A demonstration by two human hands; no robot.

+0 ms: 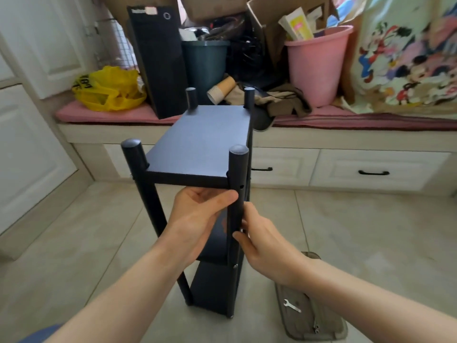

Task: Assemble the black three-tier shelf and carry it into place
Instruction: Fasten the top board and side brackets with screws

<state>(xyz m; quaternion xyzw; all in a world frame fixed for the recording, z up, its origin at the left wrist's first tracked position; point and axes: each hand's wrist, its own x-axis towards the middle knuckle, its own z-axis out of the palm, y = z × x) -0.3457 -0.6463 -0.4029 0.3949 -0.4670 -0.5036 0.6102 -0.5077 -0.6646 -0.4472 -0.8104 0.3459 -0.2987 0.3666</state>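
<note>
Both hands steady the upright shelf (197,137) at its near corner

The shelf stands on the tiled floor (346,231) in front of the person. The left hand (197,216) curls under the top board with its thumb against the front right post (238,174), likely bracing the frame. The right hand (269,246) closes its fingers on that same post lower down, probably checking or tightening a small fastener there. Count: three boards, four posts, all joined. One wrench (292,305) lies on one grey pouch (321,325) just to the right, within reach.
</note>
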